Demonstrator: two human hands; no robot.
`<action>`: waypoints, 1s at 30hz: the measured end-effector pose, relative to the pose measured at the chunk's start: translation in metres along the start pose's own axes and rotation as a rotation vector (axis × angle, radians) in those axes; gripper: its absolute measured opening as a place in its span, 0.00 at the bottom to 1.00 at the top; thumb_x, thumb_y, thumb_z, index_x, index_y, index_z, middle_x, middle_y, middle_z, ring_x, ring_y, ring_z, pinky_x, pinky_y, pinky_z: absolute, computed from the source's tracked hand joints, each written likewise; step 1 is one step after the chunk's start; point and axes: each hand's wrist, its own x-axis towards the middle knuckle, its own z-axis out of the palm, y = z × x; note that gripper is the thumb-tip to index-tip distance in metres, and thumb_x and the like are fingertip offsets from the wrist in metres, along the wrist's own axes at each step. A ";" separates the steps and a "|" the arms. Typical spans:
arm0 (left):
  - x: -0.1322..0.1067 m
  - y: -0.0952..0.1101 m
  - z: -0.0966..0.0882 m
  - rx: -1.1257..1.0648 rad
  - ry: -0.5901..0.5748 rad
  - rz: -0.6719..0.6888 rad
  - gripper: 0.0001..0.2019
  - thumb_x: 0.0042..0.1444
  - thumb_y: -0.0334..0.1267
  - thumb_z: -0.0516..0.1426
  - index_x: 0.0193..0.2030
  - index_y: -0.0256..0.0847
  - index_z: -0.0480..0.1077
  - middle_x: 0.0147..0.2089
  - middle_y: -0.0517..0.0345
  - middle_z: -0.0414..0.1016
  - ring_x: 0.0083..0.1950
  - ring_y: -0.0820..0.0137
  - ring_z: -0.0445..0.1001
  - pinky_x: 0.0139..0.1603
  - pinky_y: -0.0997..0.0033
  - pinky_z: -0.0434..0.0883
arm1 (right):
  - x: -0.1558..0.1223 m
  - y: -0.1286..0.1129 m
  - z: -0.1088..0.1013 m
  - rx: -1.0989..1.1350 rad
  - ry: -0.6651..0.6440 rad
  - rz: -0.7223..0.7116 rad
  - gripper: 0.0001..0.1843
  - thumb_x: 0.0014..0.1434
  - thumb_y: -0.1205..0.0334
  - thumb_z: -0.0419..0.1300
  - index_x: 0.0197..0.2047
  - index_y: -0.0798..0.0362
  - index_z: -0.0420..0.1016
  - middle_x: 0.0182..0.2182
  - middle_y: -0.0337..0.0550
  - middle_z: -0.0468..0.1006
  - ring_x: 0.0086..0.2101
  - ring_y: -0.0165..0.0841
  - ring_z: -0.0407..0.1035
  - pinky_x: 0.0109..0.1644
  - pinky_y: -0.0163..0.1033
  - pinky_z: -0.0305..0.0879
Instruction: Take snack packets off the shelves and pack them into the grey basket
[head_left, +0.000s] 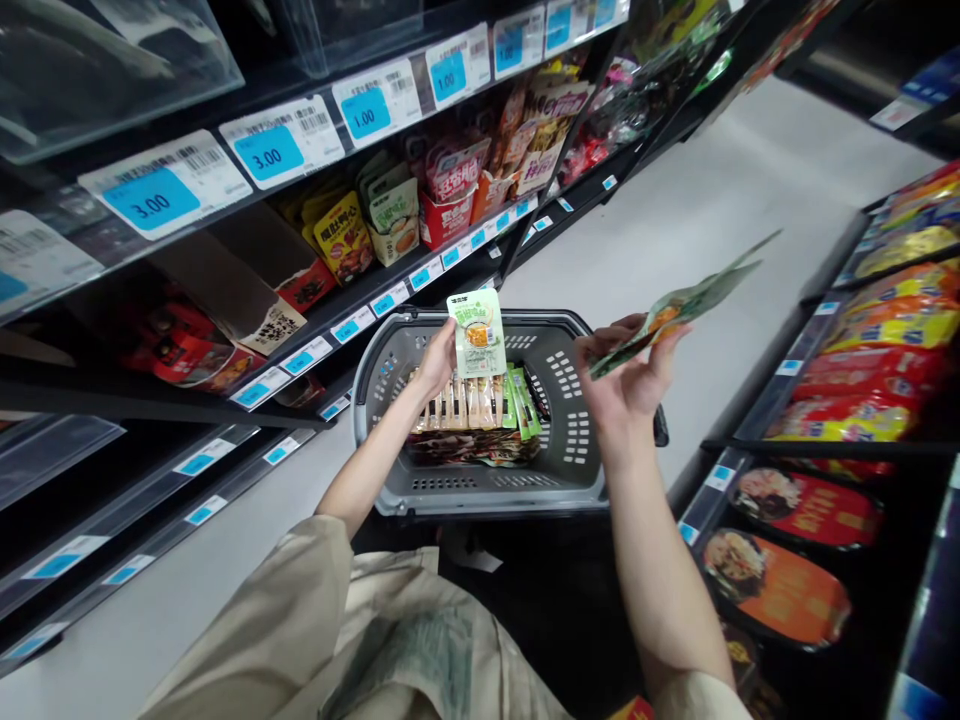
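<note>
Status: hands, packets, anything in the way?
Left hand: holding pale green packet over basket. Right hand: gripping green packaging, count unclear. Packets partly fill basket; no obstruction visible.

Green packets (480,345) in both hands (437,362)

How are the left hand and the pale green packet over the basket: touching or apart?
Touching: the head view shows the left hand gripping the pale green packet at its left edge.

One head view, above and behind left hand (437,362) and right hand (624,398), facing forward-down, close; aisle (660,205) beyond blurry, seems tilted.
</note>
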 end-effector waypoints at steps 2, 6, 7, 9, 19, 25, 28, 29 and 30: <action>0.000 0.000 0.000 0.001 0.003 0.005 0.20 0.67 0.51 0.57 0.53 0.38 0.78 0.55 0.49 0.83 0.61 0.55 0.78 0.65 0.53 0.72 | 0.001 0.001 -0.002 -0.019 -0.019 -0.031 0.10 0.61 0.52 0.70 0.33 0.44 0.76 0.26 0.27 0.81 0.25 0.26 0.73 0.33 0.37 0.67; 0.000 0.000 0.000 0.025 -0.011 0.005 0.21 0.64 0.54 0.60 0.51 0.39 0.78 0.54 0.50 0.83 0.61 0.54 0.78 0.64 0.53 0.73 | 0.001 0.001 -0.008 -0.205 0.020 -0.081 0.09 0.59 0.46 0.70 0.35 0.40 0.79 0.34 0.30 0.85 0.36 0.32 0.79 0.40 0.41 0.71; 0.000 0.000 0.000 0.035 -0.019 0.007 0.21 0.63 0.55 0.60 0.51 0.39 0.78 0.53 0.51 0.83 0.60 0.54 0.78 0.64 0.53 0.73 | 0.000 0.001 -0.009 -0.259 0.033 -0.091 0.10 0.59 0.45 0.70 0.34 0.40 0.79 0.36 0.31 0.85 0.38 0.33 0.79 0.42 0.41 0.72; 0.000 0.000 -0.001 0.053 -0.031 0.016 0.22 0.62 0.57 0.61 0.50 0.40 0.78 0.53 0.51 0.83 0.60 0.53 0.78 0.63 0.52 0.73 | 0.000 0.001 -0.010 -0.340 0.052 -0.110 0.12 0.59 0.43 0.69 0.33 0.40 0.79 0.39 0.31 0.85 0.42 0.34 0.80 0.43 0.41 0.73; -0.003 0.001 0.002 0.051 -0.088 0.056 0.27 0.56 0.63 0.62 0.49 0.42 0.78 0.53 0.51 0.83 0.62 0.50 0.77 0.62 0.50 0.74 | 0.000 0.026 -0.010 -0.618 -0.006 -0.042 0.18 0.51 0.41 0.72 0.39 0.43 0.81 0.46 0.40 0.85 0.53 0.42 0.76 0.51 0.50 0.76; -0.006 -0.007 0.002 0.165 -0.132 0.157 0.30 0.45 0.54 0.73 0.50 0.41 0.76 0.54 0.50 0.82 0.60 0.55 0.77 0.63 0.58 0.71 | -0.005 0.073 -0.023 -0.798 0.202 -0.060 0.22 0.41 0.48 0.79 0.36 0.51 0.81 0.40 0.47 0.86 0.43 0.42 0.79 0.50 0.52 0.76; -0.003 -0.013 -0.001 0.265 -0.075 0.217 0.29 0.42 0.47 0.76 0.50 0.40 0.75 0.52 0.49 0.83 0.58 0.56 0.78 0.60 0.60 0.72 | -0.004 0.083 -0.025 -0.812 0.184 -0.040 0.22 0.42 0.48 0.78 0.36 0.51 0.81 0.40 0.48 0.86 0.41 0.41 0.79 0.49 0.51 0.76; -0.002 -0.014 -0.002 0.271 -0.062 0.225 0.28 0.43 0.47 0.76 0.49 0.40 0.75 0.52 0.48 0.83 0.57 0.57 0.79 0.60 0.60 0.72 | -0.002 0.082 -0.025 -0.812 0.182 -0.047 0.22 0.42 0.48 0.78 0.37 0.51 0.81 0.40 0.48 0.86 0.41 0.41 0.79 0.49 0.51 0.76; -0.001 -0.014 -0.002 0.267 -0.053 0.230 0.28 0.43 0.46 0.75 0.49 0.39 0.75 0.52 0.48 0.83 0.57 0.57 0.79 0.60 0.60 0.72 | 0.000 0.080 -0.025 -0.809 0.183 -0.056 0.22 0.43 0.48 0.78 0.37 0.51 0.81 0.39 0.47 0.86 0.41 0.41 0.79 0.49 0.51 0.76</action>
